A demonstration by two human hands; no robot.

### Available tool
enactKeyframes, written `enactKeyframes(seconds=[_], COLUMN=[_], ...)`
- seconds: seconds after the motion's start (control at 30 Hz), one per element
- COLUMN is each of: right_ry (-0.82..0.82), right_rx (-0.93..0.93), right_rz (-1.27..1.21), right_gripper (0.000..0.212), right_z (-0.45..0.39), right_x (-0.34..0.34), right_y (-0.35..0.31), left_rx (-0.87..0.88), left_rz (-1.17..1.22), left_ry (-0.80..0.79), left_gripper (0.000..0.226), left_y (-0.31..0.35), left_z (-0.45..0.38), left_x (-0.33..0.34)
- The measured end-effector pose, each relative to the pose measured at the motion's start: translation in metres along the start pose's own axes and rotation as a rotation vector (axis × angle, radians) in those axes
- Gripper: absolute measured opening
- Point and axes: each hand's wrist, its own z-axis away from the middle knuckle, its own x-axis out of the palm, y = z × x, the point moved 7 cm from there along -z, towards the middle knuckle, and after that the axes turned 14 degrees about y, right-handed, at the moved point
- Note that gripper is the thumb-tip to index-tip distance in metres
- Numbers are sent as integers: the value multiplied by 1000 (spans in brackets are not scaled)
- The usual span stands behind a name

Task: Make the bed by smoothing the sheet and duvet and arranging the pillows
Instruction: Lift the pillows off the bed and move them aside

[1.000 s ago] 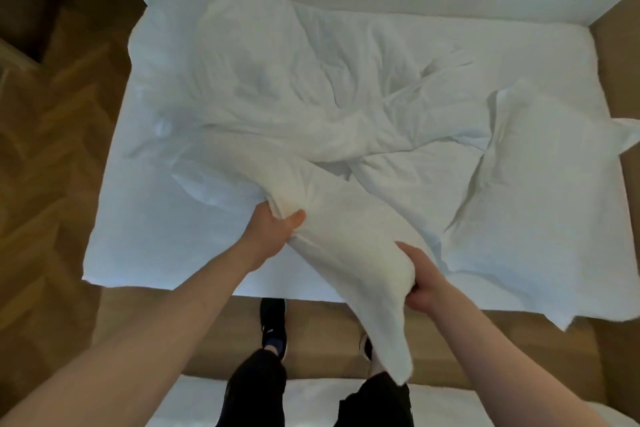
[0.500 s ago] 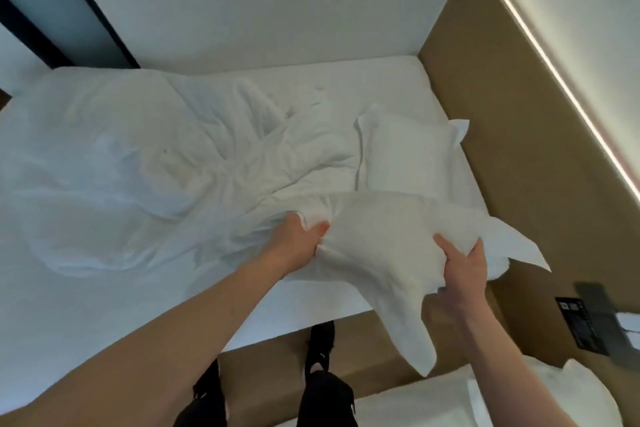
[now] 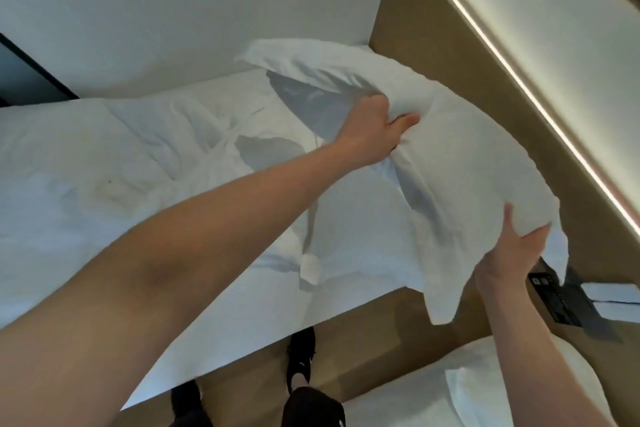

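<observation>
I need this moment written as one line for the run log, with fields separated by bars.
step: arranging pillows | left hand: grips pillow | right hand: holds pillow's near end | pillow: lifted over bed's head end | duvet: crumpled, not yet smoothed

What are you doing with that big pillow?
A person is making the bed. Both hands hold one white pillow up in the air near the wooden headboard: the left hand has its grip on the pillow's middle edge, the right hand on its lower corner. The duvet lies crumpled on the bed, not yet smoothed.
</observation>
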Motion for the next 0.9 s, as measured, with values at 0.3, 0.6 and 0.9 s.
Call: enactKeyframes(seconds=[0.3,0.6,0.9], right_ry=[-292,-613,-1043], right_rx=[429,357,50], right_rz=[436,855,960], right_gripper=[36,46,42], right_z=[-30,51,245], right_x=[65,89,186], right_y=[167,248,273], left_rx=[-234,-444,-824], left_rz=[-246,-511,-578], left_ry=[-345,-487,-287], left_gripper=[8,26,27], left_y=[-137,-303,-472], left_z=[-33,117,293], left_x=[68,-29,-238])
